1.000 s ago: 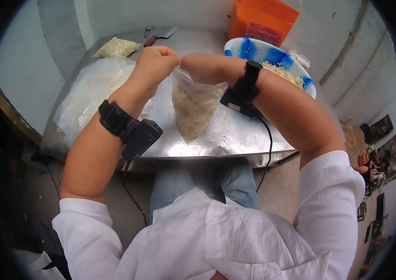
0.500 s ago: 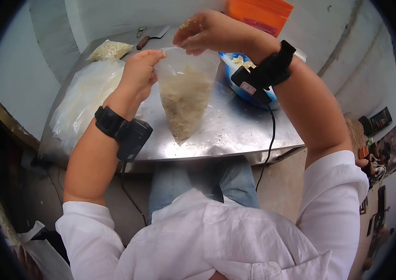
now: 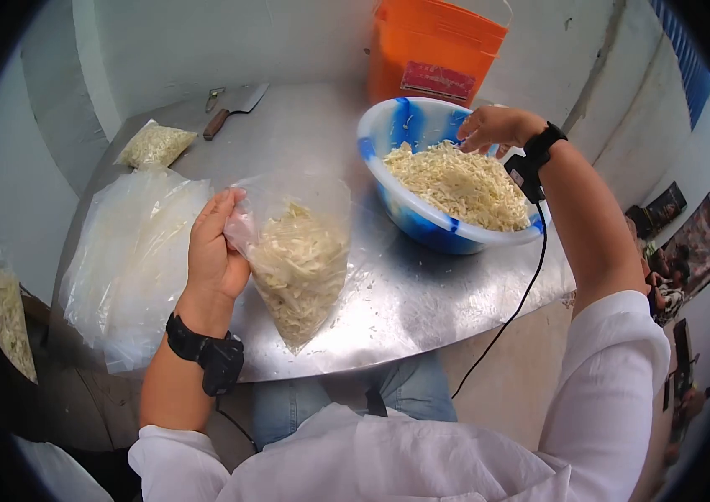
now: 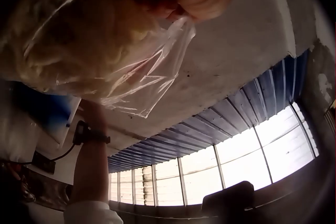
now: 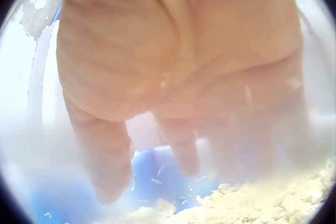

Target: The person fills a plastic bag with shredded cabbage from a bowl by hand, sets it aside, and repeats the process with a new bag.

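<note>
My left hand (image 3: 219,255) pinches the upper edge of a clear plastic bag (image 3: 305,268), which hangs over the metal table partly filled with pale vegetable shreds. In the left wrist view a loose fold of the bag (image 4: 152,85) sticks out below the fingers. My right hand (image 3: 497,130) is over the far right side of a blue-and-white basin (image 3: 409,222) heaped with the same shreds (image 3: 455,188). Seen from the right wrist, that hand (image 5: 181,61) points its spread fingers down towards the heap, a few bits stuck to the palm.
Flat plastic bags (image 3: 133,259) lie stacked on the left of the table, a filled bag (image 3: 156,145) behind them. A cleaver (image 3: 242,102) lies at the back. Behind the basin stands an orange bucket (image 3: 430,50). Another filled bag (image 3: 7,314) shows at the far left edge.
My right hand has left the bag's mouth and moved right, over the basin. The left hand and bag sit lower in the view, and the basin is now in fuller sight.
</note>
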Action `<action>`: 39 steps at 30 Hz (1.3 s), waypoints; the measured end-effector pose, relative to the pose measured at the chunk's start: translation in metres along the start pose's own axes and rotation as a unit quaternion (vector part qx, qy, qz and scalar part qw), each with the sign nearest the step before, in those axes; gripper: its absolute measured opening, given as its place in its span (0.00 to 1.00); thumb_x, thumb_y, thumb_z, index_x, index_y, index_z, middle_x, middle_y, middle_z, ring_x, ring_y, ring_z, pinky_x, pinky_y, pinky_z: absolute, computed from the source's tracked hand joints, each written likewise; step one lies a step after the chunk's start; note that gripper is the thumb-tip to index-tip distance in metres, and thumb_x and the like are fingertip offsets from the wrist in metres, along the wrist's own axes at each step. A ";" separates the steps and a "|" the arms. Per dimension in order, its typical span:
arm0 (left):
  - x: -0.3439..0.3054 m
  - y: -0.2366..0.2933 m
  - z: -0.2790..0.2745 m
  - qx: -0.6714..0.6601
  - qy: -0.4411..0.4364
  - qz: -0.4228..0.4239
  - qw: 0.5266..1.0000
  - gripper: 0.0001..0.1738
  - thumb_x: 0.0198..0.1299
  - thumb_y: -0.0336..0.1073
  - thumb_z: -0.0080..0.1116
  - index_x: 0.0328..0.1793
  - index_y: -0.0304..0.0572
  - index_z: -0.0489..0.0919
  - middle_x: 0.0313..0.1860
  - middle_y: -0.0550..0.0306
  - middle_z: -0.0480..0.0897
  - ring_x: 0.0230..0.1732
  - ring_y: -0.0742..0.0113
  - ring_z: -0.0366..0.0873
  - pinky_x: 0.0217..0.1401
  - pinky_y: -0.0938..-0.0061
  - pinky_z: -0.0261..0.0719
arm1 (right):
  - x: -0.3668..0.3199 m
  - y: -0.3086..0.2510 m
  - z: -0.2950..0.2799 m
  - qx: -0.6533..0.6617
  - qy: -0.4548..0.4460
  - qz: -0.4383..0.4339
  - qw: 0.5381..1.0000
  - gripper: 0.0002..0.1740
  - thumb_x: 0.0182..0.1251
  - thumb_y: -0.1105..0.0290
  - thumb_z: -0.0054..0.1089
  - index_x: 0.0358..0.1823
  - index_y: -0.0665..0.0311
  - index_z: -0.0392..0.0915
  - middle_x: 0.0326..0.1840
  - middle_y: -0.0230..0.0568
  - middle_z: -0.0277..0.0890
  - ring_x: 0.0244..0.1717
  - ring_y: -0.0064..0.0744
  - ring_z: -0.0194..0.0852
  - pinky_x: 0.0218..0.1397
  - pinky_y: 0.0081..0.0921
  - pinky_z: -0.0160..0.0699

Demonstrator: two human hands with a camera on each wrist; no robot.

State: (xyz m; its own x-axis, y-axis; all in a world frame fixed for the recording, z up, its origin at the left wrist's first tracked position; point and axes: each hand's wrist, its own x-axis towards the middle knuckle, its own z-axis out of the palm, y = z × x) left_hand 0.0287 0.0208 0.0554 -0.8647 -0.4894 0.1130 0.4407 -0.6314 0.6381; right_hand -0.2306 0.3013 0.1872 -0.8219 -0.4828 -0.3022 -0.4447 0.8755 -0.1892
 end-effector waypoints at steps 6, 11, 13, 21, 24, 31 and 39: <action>0.004 -0.013 -0.024 -0.038 -0.037 -0.010 0.999 0.06 0.62 0.34 0.51 0.37 0.40 0.77 0.30 0.64 0.77 0.29 0.79 0.71 0.34 0.84 0.72 | 0.039 0.045 0.013 -0.039 -0.092 0.146 0.984 0.45 0.47 0.47 0.66 0.67 0.50 0.58 0.64 0.47 0.62 0.58 0.52 0.65 0.53 0.48 0.71; 0.003 -0.013 -0.025 -0.047 -0.029 -0.027 0.998 0.07 0.62 0.34 0.52 0.38 0.40 0.77 0.26 0.66 0.75 0.24 0.83 0.67 0.27 0.89 0.66 | 0.026 0.055 0.034 0.071 -0.153 0.196 0.966 0.48 0.46 0.51 0.70 0.69 0.47 0.53 0.64 0.52 0.61 0.60 0.51 0.63 0.48 0.48 0.75; 0.001 -0.013 -0.018 -0.051 -0.030 -0.027 0.998 0.07 0.62 0.35 0.52 0.38 0.40 0.77 0.25 0.68 0.74 0.22 0.84 0.66 0.25 0.90 0.64 | 0.004 0.025 0.034 0.069 -0.211 0.116 0.968 0.49 0.44 0.51 0.71 0.68 0.53 0.55 0.64 0.52 0.60 0.60 0.48 0.63 0.52 0.43 0.73; 0.005 -0.014 -0.037 -0.099 -0.087 -0.023 0.991 0.06 0.63 0.32 0.49 0.40 0.41 0.77 0.37 0.61 0.79 0.38 0.72 0.76 0.44 0.78 0.76 | -0.038 0.017 0.047 -0.179 -0.151 -0.045 0.971 0.41 0.41 0.61 0.70 0.60 0.66 0.65 0.51 0.51 0.74 0.51 0.40 0.73 0.57 0.27 0.67; 0.007 -0.014 -0.041 -0.098 -0.090 -0.018 0.991 0.06 0.62 0.31 0.51 0.41 0.41 0.77 0.38 0.61 0.80 0.41 0.73 0.76 0.46 0.79 0.75 | -0.043 0.039 0.047 -0.132 -0.161 -0.016 0.978 0.43 0.40 0.66 0.71 0.62 0.69 0.62 0.53 0.50 0.71 0.52 0.39 0.71 0.56 0.28 0.68; 0.010 -0.015 -0.044 -0.096 -0.103 -0.024 0.990 0.06 0.62 0.32 0.51 0.41 0.40 0.77 0.37 0.62 0.79 0.40 0.74 0.76 0.46 0.79 0.75 | -0.043 0.064 0.059 -0.049 -0.132 -0.020 0.990 0.40 0.41 0.68 0.65 0.62 0.62 0.63 0.47 0.41 0.74 0.47 0.32 0.73 0.54 0.23 0.68; 0.005 -0.008 -0.019 -0.007 -0.084 0.002 0.996 0.07 0.62 0.33 0.51 0.40 0.39 0.77 0.29 0.67 0.74 0.25 0.83 0.66 0.28 0.89 0.65 | -0.050 0.069 0.066 -0.144 -0.020 -0.079 0.986 0.31 0.39 0.68 0.65 0.51 0.67 0.73 0.43 0.49 0.77 0.46 0.39 0.76 0.52 0.27 0.72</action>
State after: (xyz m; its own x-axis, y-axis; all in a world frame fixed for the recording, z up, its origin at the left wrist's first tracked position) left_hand 0.0256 0.0124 0.0361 -0.8907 -0.3854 0.2411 0.4460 -0.6381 0.6276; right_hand -0.1971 0.3843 0.1274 -0.7220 -0.6089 -0.3284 -0.6536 0.7560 0.0352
